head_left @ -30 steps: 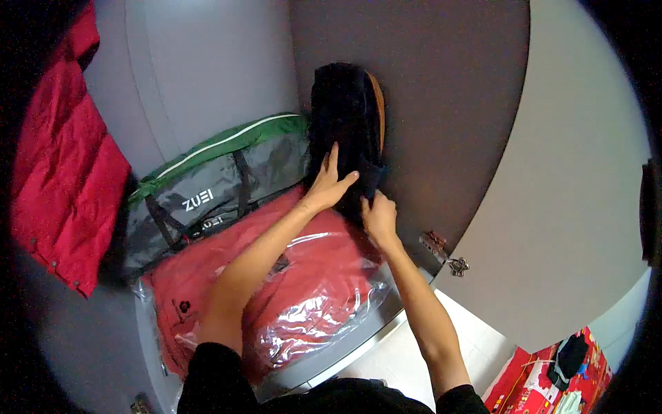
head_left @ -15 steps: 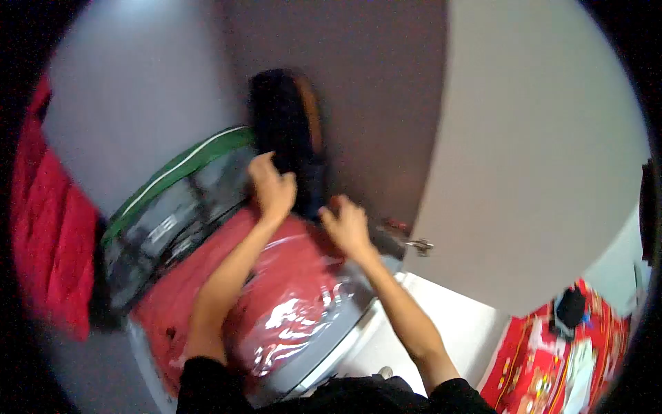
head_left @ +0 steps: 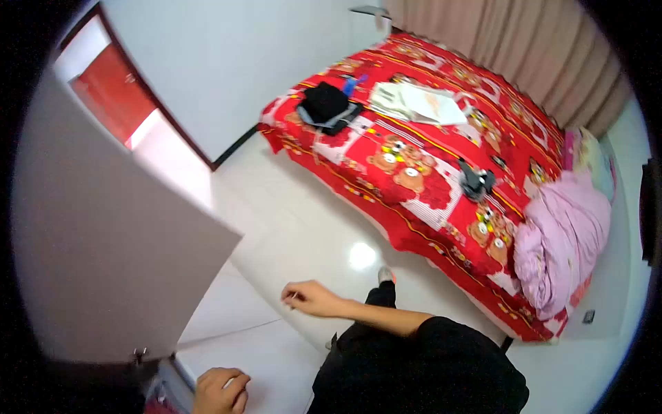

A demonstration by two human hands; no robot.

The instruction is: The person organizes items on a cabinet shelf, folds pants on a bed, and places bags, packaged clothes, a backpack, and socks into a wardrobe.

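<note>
My right hand (head_left: 310,298) is held out over the pale floor beside the white cabinet base (head_left: 234,310). Its fingers curl loosely with a small gap between them, and nothing shows in it. At the bottom edge, my left hand (head_left: 221,390) is near the cabinet's opening, its fingers bent and slightly apart, with no object visible in it. Next to it, a small part of the clear plastic storage bag (head_left: 162,397) with red contents shows inside the cabinet. The grey cabinet door (head_left: 124,241) stands swung out on the left.
A bed with a red bear-print cover (head_left: 358,186) fills the upper right. On it lie dark folded clothes (head_left: 327,107), pale folded cloth (head_left: 417,103), a grey bundle (head_left: 476,181) and a pink quilt (head_left: 562,238). A doorway (head_left: 117,96) is at upper left.
My view has swung right, from the cabinet's inside to the bed and floor. Both hands have come away from the red-filled bag and the dark bag they were at.
</note>
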